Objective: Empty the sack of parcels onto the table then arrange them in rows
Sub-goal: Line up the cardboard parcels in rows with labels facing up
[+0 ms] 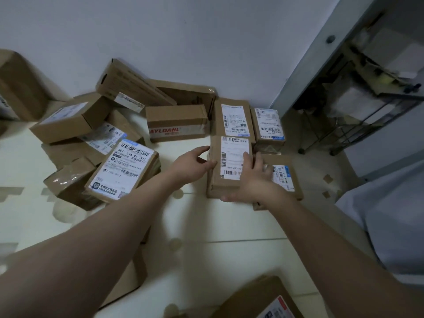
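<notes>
Both your arms reach forward over the table (195,226). Your right hand (254,177) lies flat on top of a brown parcel (226,161), its fingers straight across the white label and its thumb at the near edge. It is pressing, not gripping. Your left hand (192,164) is loose and grasps nothing, with the thumb and fingertips touching the parcel's left side.

That parcel lies flat towards the table's far right. Its long axis runs away from you towards the wall. The label has a large "8" at the far end and a code that looks like "J02 480", upside down to you.

It sits on a lower box (282,177) whose label shows "501". Two labelled boxes (234,118) (268,125) lie side by side just beyond, their print too small to read.

To the left, a carton (176,122) reads "AYLDAHL" in red. Further left, a tilted box (124,168) on a loose heap is labelled "501- L16 91 [91]".
</notes>
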The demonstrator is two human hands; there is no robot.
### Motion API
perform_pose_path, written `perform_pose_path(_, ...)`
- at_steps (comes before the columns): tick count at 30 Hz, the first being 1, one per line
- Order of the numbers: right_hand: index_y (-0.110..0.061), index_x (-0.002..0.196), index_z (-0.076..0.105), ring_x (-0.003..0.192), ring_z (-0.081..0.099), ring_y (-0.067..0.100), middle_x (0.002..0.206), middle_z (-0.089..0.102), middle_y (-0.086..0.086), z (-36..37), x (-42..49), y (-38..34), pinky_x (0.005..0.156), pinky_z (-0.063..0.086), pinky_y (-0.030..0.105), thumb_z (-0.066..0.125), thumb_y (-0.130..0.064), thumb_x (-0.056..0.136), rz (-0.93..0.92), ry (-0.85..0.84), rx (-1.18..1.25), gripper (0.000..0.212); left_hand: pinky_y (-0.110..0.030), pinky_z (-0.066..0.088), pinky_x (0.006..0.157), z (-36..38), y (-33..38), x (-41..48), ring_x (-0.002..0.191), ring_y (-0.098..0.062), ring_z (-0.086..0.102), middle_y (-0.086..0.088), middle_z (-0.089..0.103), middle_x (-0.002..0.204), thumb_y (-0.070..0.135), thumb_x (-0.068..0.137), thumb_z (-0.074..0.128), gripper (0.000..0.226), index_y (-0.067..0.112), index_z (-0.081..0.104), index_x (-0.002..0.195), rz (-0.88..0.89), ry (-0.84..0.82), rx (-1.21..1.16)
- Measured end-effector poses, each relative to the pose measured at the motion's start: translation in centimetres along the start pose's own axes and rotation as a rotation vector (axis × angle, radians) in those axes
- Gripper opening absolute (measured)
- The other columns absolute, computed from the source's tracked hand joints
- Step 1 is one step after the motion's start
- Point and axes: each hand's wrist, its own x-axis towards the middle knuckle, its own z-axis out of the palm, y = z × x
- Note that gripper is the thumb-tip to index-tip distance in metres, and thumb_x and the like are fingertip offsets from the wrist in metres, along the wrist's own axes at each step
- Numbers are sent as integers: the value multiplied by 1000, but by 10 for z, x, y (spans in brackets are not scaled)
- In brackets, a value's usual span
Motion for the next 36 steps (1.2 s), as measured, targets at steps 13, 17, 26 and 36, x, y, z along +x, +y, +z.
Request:
perform_pose_path(13, -27, 153, 1, 147, -10, 25, 159, -9, -1, -14, 3, -20, 116, 7, 61, 66, -68, 71, -321, 464, 153, 112, -44, 28, 112, -17, 16, 8, 137, -34, 31, -7, 40, 150, 40, 92, 58, 69, 30, 26, 151, 186, 258, 470)
perform_pose_path(17, -22, 152, 13, 146, -1, 29, 159, 2, 4, -25, 36, -57, 118, 14, 51, 64, -56, 81, -405, 490, 125, 94, -47, 18, 117, -57, 13, 33, 146, -31, 13, -6, 27, 157, 36, 89, 59, 71, 29, 25, 152, 203, 403, 675)
perform_pose_path(26, -18, 151, 21, 147, 13, 22, 157, 24, 3, -52, 129, -131, 118, 19, 42, 66, -33, 87, -537, 373, 1, 80, -55, -14, 116, -153, 0, 96, 150, -22, -6, -1, 15, 162, 15, 89, 40, 70, 18, 14, 154, 108, 463, 1089)
perform_pose_path(36, -29, 130, 43, 131, 26, 28, 136, 30, 5, -33, 109, -146, 109, 27, 57, 66, 2, 71, -603, 516, -143, 70, -53, 2, 119, -176, -57, 40, 119, -28, 51, -6, 53, 122, 32, 90, 55, 39, 39, 57, 128, -102, 623, 1241)
